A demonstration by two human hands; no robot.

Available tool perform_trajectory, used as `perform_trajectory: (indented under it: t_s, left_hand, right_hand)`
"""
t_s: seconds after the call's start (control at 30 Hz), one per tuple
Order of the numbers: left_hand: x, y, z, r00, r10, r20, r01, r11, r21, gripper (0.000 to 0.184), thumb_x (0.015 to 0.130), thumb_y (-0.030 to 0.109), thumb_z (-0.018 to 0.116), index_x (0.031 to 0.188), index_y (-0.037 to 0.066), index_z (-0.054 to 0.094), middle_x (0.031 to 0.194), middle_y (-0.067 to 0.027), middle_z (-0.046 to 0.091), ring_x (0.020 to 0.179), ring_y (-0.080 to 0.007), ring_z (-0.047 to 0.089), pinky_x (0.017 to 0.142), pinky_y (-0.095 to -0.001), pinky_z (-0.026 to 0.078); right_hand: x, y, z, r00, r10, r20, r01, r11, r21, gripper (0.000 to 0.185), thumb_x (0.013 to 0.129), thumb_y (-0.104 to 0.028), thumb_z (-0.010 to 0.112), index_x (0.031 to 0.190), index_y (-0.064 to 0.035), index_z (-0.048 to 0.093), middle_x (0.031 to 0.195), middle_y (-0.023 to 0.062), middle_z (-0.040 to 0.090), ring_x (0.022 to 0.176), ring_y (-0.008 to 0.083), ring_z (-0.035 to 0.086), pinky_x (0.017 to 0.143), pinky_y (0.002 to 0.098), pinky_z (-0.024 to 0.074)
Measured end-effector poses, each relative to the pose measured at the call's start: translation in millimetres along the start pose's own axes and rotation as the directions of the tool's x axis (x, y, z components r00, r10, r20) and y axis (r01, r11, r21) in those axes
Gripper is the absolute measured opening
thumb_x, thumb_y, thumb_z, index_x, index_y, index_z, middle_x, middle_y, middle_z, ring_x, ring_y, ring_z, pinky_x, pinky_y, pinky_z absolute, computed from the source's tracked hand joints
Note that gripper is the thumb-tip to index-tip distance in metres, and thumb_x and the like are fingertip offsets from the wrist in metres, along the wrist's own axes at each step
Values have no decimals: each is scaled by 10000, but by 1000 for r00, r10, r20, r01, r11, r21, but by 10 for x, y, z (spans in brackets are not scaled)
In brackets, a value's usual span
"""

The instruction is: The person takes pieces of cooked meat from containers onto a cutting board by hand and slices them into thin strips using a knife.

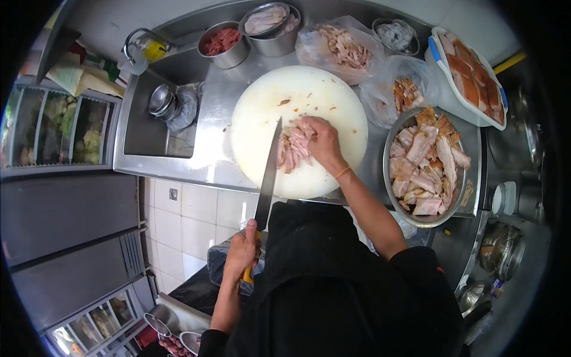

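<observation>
My left hand [241, 251] is closed around the yellow handle of a long kitchen knife [269, 178]. The blade points away from me over a round white cutting board [253, 110], along the left side of a small heap of sliced pork [289, 150]. With curled fingers, my right hand [325, 141] grips the right side of that heap; its fingertips are partly hidden. Small meat scraps dot the far part of the board. To the right, a big metal bowl [389, 193] holds chunks of pork, some with browned skin.
Along the back stand a metal pot of red meat [222, 43], a bowl of pale meat [266, 20] and a plastic bag of sliced meat [345, 49]. A white tub [441, 71] of browned pork slabs is at the far right. A sink [140, 128] lies left.
</observation>
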State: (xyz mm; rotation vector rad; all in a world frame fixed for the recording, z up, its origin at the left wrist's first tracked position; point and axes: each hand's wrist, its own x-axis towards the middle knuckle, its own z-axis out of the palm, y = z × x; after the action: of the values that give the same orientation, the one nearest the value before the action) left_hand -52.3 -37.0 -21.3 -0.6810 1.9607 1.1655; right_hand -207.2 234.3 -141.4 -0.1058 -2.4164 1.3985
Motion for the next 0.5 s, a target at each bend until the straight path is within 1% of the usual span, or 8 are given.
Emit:
perform_trajectory:
  t_s: [0.03, 0.1, 0.17, 0.2, 0.3, 0.33, 0.43, 0.5]
  left_hand:
    - [25, -37, -90, 998, -24, 54, 26, 999, -26, 734, 1047, 659, 374, 734, 14, 532, 505, -33, 451, 370, -132, 443, 361, -300, 353]
    - [78, -117, -305, 985, -66, 161, 80, 994, -78, 724, 1037, 677, 375, 724, 38, 512, 501, -17, 436, 370, -131, 434, 357, -287, 345]
    - [148, -225, -495, 965, -99, 242, 125, 987, -96, 746, 1014, 718, 370, 719, 48, 514, 500, -12, 422, 375, -130, 429, 369, -284, 354]
    - [150, -229, -581, 953, -122, 278, 152, 984, -92, 747, 1012, 721, 370, 719, 49, 515, 500, -13, 424, 376, -130, 428, 371, -284, 356]
    - [272, -292, -671, 926, -142, 350, 177, 982, -70, 756, 1002, 735, 366, 719, 51, 516, 502, -12, 422, 377, -133, 421, 381, -284, 366]
    - [312, -283, -674, 920, -136, 367, 171, 983, -63, 755, 1003, 735, 363, 721, 51, 515, 503, -12, 422, 377, -133, 420, 382, -284, 367]
    - [457, -274, -675, 901, -119, 418, 156, 986, -56, 757, 1002, 739, 354, 727, 52, 513, 505, -10, 419, 376, -134, 420, 383, -285, 369]
    - [522, -264, -678, 892, -110, 439, 147, 988, -52, 757, 1002, 741, 349, 731, 53, 510, 506, -8, 417, 376, -135, 421, 383, -287, 370]
  right_hand:
    - [21, 26, -20, 1000, -1, -18, 1, 1000, 5, 444, 764, 124, 539, 1132, -20, 740, 1139, 204, 704, 1152, 369, 623, 1026, 418, 497]
    - [26, 29, -28, 999, -26, -35, 18, 978, -207, 435, 803, 26, 580, 1223, -11, 688, 1206, 220, 657, 1193, 378, 564, 1050, 452, 450]
    - [-25, 25, 35, 998, -34, -55, 8, 906, -423, 466, 820, -45, 603, 1282, -9, 648, 1244, 232, 621, 1212, 396, 523, 1066, 475, 416]
    - [-78, 78, 117, 1000, -6, 20, 14, 911, -413, 585, 849, -261, 686, 1367, -16, 569, 1333, 250, 535, 1243, 423, 457, 1068, 537, 375]
    - [-244, -260, 412, 1000, -25, -7, 20, 895, -445, 802, 778, -514, 773, 1376, -28, 549, 1364, 254, 488, 1269, 424, 423, 1033, 580, 369]
    - [-288, -369, 478, 999, -19, 35, 34, 854, -519, 940, 724, -632, 793, 1411, -50, 521, 1362, 232, 478, 1275, 408, 406, 1020, 602, 362]
    - [-403, -619, 612, 995, 71, 66, -26, 851, -525, 857, 758, -566, 791, 1400, -55, 541, 1386, 221, 481, 1255, 415, 426, 1016, 597, 381]
    - [-466, -525, 740, 1000, 15, -12, -19, 868, -497, 736, 769, -471, 791, 1341, -60, 576, 1307, 183, 521, 1207, 385, 458, 989, 553, 403]
